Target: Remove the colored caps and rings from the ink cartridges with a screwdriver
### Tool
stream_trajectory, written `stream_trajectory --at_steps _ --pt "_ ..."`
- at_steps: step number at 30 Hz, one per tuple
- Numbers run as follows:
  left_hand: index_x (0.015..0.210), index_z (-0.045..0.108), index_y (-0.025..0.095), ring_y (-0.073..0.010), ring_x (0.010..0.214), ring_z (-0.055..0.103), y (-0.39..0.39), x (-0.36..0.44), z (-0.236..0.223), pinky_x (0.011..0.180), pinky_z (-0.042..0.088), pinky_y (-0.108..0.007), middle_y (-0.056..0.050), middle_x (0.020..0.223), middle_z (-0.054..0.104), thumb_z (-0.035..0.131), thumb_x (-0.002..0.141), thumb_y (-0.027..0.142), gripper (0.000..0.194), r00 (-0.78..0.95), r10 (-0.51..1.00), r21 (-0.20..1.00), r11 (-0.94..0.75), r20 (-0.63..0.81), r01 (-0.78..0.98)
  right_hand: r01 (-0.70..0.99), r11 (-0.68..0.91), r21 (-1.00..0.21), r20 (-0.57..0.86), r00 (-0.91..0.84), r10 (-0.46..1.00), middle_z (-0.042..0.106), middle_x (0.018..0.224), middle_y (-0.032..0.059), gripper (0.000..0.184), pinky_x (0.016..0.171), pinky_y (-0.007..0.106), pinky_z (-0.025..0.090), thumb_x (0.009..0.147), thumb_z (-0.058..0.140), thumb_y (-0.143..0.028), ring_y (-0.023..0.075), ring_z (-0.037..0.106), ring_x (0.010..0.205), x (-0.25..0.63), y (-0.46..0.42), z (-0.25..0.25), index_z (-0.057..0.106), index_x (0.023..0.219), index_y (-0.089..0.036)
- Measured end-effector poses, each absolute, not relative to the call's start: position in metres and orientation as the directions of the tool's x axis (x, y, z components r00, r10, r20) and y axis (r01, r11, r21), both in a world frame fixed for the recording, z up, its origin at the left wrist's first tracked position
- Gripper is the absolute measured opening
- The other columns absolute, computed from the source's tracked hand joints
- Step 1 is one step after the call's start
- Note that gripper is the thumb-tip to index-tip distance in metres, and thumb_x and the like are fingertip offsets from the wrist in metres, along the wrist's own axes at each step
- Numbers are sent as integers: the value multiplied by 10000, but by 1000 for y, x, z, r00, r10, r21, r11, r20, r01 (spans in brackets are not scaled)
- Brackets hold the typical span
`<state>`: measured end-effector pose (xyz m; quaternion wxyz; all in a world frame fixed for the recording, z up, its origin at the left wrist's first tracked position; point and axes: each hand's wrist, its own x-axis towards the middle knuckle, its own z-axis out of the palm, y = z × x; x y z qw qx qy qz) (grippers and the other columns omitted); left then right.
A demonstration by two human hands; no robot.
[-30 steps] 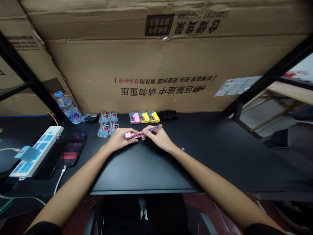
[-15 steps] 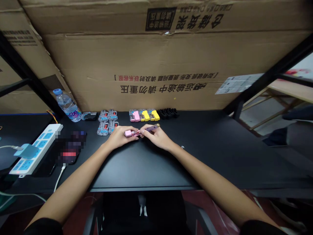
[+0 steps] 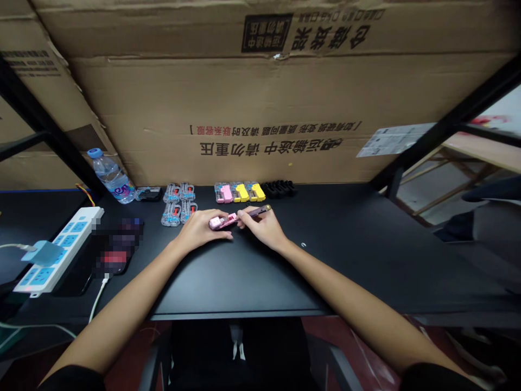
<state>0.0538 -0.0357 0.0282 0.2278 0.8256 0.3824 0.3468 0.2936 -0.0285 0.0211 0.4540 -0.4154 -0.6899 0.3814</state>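
Over the middle of the black table, my left hand is closed round a small pink device with clear casing. It is held tilted, its pink block at the left end. My right hand grips a slim, dark pen-like tool with a brass-coloured end that points up to the right. The tool's other end is at the pink device; whether they touch is hidden by my fingers. Just behind my hands lies a row of similar devices, one pink and two yellow.
Several clear devices with red parts lie behind my left hand. Black parts are at the back. Leftward are a water bottle, a power strip and a phone on a cable. A cardboard panel stands behind.
The pink device has turned slightly in my left hand, showing more of its pink inside. My right hand has shifted a little to the right with the tool.
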Motion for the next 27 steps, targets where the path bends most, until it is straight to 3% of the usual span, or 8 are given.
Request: stream_trajectory --at_steps 5,10,15,23,27 --pt "1035 770 238 -229 886 773 -37 50 44 794 592 -318 -31 1029 833 838 832 503 341 257 866 710 -499 429 497 297 364 -883 318 -192 928 725 689 49 386 682 348 571 940 684 -536 211 680 647 304 -25 31 764 771 -198" --pt "1013 693 227 -194 890 756 -29 39 50 804 576 -283 -29 1051 808 758 895 434 247 -21 846 732 -448 533 513 293 438 -850 318 -378 869 785 814 50 274 765 357 577 935 689 -445 229 717 769 292 -37 41 792 814 -222" --pt "1129 611 240 -202 983 764 -22 35 40 878 565 -296 -42 1106 788 718 923 375 268 -41 860 767 -432 509 474 310 452 -836 262 -498 827 816 897 51 249 792 345 566 966 662 -394 226 734 827 288 -37 28 811 875 -216" --pt "1068 587 220 -197 930 748 -11 39 30 824 567 -292 -53 1027 735 729 912 553 394 -60 913 894 -378 402 242 455 437 -776 332 -294 896 790 784 57 344 730 351 555 988 654 -443 226 698 697 313 -20 29 775 766 -210" --pt "1072 568 214 -204 948 743 -12 46 26 849 557 -300 -59 1033 715 727 916 571 421 -19 929 920 -362 369 152 362 520 -774 433 -296 851 772 879 72 409 851 372 585 1051 544 -423 239 731 841 309 -26 40 762 772 -218"
